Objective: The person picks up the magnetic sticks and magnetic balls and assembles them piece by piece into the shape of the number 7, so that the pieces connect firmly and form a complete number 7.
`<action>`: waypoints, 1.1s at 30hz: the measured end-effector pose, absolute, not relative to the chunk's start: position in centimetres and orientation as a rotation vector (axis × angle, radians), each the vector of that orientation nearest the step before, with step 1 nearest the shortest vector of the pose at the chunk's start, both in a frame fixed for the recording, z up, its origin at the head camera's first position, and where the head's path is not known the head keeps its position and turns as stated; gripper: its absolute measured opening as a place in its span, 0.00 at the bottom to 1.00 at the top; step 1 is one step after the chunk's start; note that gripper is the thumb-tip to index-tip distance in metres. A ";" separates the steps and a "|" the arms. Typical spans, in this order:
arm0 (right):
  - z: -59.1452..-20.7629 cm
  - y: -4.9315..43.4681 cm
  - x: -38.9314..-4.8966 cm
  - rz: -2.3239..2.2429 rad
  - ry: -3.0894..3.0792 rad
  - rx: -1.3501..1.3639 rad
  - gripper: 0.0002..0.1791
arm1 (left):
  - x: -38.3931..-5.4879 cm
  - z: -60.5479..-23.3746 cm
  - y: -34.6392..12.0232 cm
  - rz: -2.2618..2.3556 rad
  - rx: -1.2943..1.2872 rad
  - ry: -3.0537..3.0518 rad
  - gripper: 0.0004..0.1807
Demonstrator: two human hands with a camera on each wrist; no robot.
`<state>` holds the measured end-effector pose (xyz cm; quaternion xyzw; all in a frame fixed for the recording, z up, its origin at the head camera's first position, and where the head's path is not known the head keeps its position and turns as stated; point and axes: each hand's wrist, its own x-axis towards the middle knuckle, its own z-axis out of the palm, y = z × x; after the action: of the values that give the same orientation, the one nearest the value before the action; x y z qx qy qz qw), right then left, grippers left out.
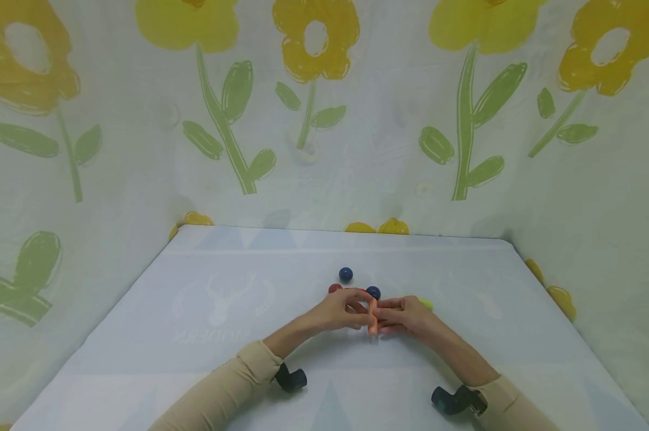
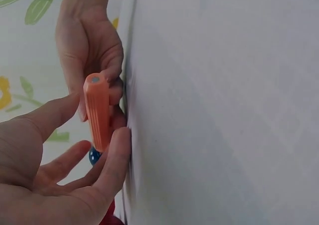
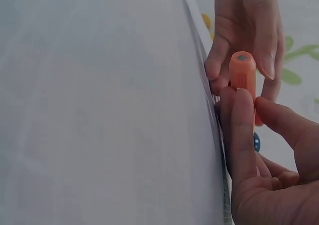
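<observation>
Right hand is pinching orange ridged rod at lower centre, left hand is framing it loosely, apparently not gripping, so one-sided hold is risking tilt or drop.

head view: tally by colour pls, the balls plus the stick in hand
Blue balls: 2
Red ball: 1, partly hidden
Orange stick: 1, pinched in the right hand
Total: 4
</observation>
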<state>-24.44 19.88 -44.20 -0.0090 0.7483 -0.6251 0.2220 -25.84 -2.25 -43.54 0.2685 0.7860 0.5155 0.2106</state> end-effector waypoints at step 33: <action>-43.8 21.4 -23.8 -1.578 2.072 -0.289 0.30 | -25.9 -43.2 -1.4 1.445 0.631 2.226 0.17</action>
<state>-23.76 21.39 -43.82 -0.1064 0.7640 -0.5820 0.2574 -25.85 -1.38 -43.22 0.2263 0.7987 0.5185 0.2051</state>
